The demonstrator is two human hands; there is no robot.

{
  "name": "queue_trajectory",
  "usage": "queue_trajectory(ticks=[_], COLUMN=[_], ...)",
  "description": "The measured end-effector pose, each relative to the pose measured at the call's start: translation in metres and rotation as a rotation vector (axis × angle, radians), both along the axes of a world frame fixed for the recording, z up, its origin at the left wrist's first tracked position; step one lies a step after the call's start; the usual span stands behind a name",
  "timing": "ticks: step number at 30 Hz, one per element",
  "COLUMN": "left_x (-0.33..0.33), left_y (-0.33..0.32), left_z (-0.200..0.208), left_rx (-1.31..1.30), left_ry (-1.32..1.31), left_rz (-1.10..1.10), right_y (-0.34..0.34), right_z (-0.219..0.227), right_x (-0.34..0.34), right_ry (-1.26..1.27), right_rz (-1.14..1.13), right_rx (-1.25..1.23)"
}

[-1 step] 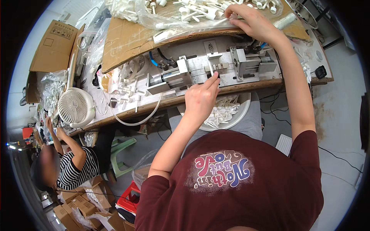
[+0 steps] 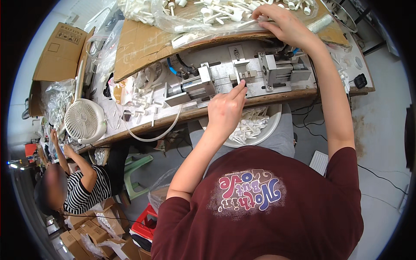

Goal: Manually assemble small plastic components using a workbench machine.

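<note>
My left hand (image 2: 225, 112) reaches to the middle of a metal clamping fixture (image 2: 206, 82) on the bench. Its index finger is stretched out, with the fingertip at a small slotted block (image 2: 248, 74) between the two side units. The thumb is hidden, and I see nothing held in that hand. Beyond the fixture, my right hand (image 2: 284, 25) rests at the edge of a pile of white plastic stemmed parts (image 2: 216, 12) on cardboard. Its bent fingers and thumb close around a small white plastic part (image 2: 262, 18), partly covered by the fingers.
A bowl of white parts (image 2: 251, 130) sits on my lap under the bench edge. Loose white parts (image 2: 143, 104), a clear hose (image 2: 162, 136) and a white fan (image 2: 86, 120) are to the left. A cardboard sheet (image 2: 143, 50) overhangs the fixture. Another person (image 2: 91, 186) works at far left.
</note>
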State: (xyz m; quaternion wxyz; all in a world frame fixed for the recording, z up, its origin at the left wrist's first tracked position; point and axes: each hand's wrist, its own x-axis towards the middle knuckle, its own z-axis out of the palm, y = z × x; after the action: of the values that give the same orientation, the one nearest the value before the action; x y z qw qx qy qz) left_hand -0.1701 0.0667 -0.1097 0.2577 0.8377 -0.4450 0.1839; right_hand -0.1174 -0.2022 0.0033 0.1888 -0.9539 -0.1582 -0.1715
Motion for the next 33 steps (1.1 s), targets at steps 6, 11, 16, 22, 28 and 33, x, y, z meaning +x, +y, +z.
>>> queue_trajectory(ticks=[6,11,16,22,28,33], left_x=[0.000,0.002,0.003,0.009,0.045,0.097], left_y=[-0.007,-0.011,-0.007,-0.003,-0.002,-0.033], left_z=[-0.003,0.008,0.005,0.019,0.079,0.109], left_rx=[-0.067,-0.035,-0.040,0.009,-0.286,-0.325], left_ry=[0.006,0.008,0.059,0.112,0.155,0.009], left_rz=[0.045,0.070,0.084,0.023,0.010,0.085], right_y=[-0.001,0.001,0.011,0.044,0.079,0.103], right_z=[-0.001,-0.012,-0.015,-0.019,-0.054,-0.093], right_x=[-0.007,-0.012,-0.030,-0.080,-0.116,-0.117], right_ry=[-0.130,-0.193,-0.138,0.261,0.023,-0.231], right_rz=[-0.017,-0.063,-0.023,-0.060,-0.085,-0.022], right_rx=[-0.008,-0.010,0.157,0.823,0.538,0.166])
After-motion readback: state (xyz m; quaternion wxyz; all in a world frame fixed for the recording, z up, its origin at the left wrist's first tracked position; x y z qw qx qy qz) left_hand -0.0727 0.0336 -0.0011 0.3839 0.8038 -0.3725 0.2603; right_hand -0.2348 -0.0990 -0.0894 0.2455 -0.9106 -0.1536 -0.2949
